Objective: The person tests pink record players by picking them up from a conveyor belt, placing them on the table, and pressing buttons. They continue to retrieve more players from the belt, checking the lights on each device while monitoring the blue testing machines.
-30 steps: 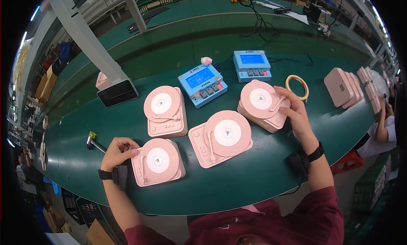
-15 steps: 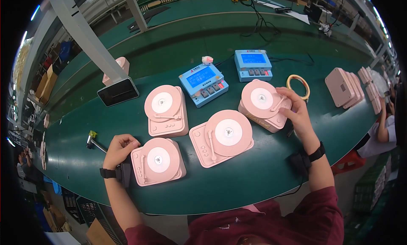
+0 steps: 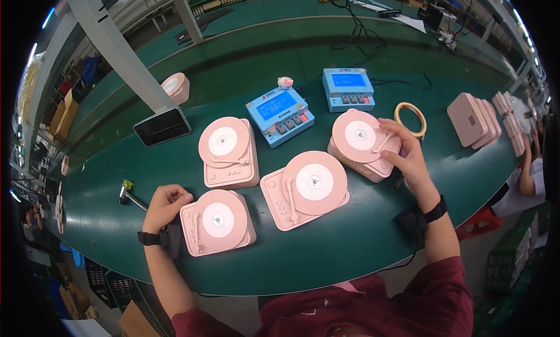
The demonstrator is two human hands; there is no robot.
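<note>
My right hand [image 3: 408,156] grips the right edge of a pink toy record player [image 3: 359,135], thumb and fingers beside its tonearm. Curled on the tabletop, my left hand [image 3: 165,207] is closed, with its fingertips by the upper left corner of another pink record player [image 3: 217,220]; nothing shows in it. Between my hands lie a third pink record player [image 3: 315,182] and, farther back, a fourth one [image 3: 223,140]. Two light blue tester boxes with lit screens stand behind them, a left box [image 3: 280,116] and a right box [image 3: 349,90].
Left of centre, a dark-screened device [image 3: 162,127] stands at a grey post [image 3: 116,45], with a pink record player [image 3: 176,87] behind. A tape roll [image 3: 410,120] and stacked pink casings [image 3: 471,121] lie right. A co-worker's arm [image 3: 528,170] shows at far right.
The pink record player behind the post has shifted right and turned its disc into view. Lines on the right tester's screen differ. My hands have hardly moved.
</note>
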